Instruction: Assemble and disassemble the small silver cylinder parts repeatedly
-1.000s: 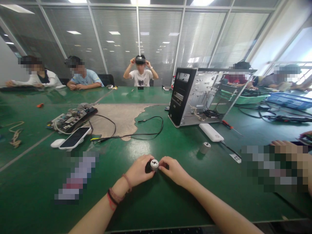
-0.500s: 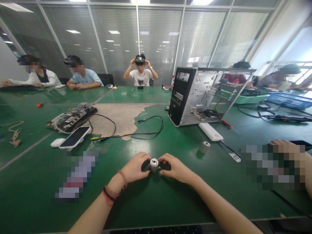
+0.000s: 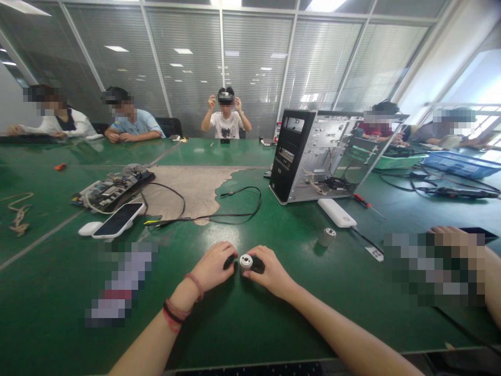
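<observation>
A short silver metal cylinder with holes in its top face stands upright on the green table in front of me. My right hand has its thumb and fingers around the right side of it, gripping it. My left hand, with bracelets at the wrist, rests just left of the cylinder, its thumb and curled fingers apart and nothing visible between them. A second, similar cylinder stands farther right, out of reach of both hands' fingers.
An open computer case stands behind, with a white power bank-like block before it. Left lie a phone, a circuit board and a black cable. Another person's arm is at right; several people sit around.
My right hand has moved left and closed on the cylinder. My left hand has drawn slightly back from it. A small piece beside the right fingertips is no longer visible.
</observation>
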### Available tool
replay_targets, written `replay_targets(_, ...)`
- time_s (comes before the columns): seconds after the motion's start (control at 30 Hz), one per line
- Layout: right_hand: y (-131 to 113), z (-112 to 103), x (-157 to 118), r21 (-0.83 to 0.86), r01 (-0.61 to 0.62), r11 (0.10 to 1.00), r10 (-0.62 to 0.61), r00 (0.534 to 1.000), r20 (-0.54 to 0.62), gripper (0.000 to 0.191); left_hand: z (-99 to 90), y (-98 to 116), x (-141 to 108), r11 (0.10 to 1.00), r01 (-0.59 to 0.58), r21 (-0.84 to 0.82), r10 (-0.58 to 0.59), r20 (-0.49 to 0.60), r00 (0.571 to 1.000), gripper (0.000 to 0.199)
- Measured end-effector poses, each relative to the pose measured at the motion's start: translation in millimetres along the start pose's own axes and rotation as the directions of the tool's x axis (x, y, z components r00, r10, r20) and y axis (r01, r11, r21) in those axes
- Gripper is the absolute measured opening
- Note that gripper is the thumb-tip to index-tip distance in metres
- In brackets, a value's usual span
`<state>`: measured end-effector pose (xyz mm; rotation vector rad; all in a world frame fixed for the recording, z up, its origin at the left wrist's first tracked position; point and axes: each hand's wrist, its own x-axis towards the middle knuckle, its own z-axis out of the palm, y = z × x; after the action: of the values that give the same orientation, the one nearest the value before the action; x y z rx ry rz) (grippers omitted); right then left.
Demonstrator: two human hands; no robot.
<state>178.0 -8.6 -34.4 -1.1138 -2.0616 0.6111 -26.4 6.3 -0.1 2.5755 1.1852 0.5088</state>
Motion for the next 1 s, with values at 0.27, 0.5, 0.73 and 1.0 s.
replay_targets(0.27,-2.4,-0.9,0.6,0.035,0.041,0.999,-0.038,0.995,-0.096,0.029,0.9,1.6,0.4,1.0,-0.007,0.025,0.006,0.015,1.0,0.016)
replay_targets(0.5,7.0,-41.8,-3.1,-0.025,-0.01,1.0,0.001,0.938,-0.347,0.024,-2.0,2.6,0.3,0.999,-0.015,0.031,0.014,0.011,1.0,0.014)
replay_targets(0.73,48.7,-115.1,-53.7,-0.157,-0.342,0.926,0.139,0.699,-0.702,0.041,1.3,2.9,-1.0,1.0,-0.018,0.01,0.018,-0.013,1.0,0.014)
replay_targets(1.0,100.3,-124.7,-111.4,-0.227,-0.569,0.79,0.304,0.686,-0.661,0.051,4.0,4.0,0.1,1.0,-0.015,-0.003,0.015,-0.001,1.0,0.013)
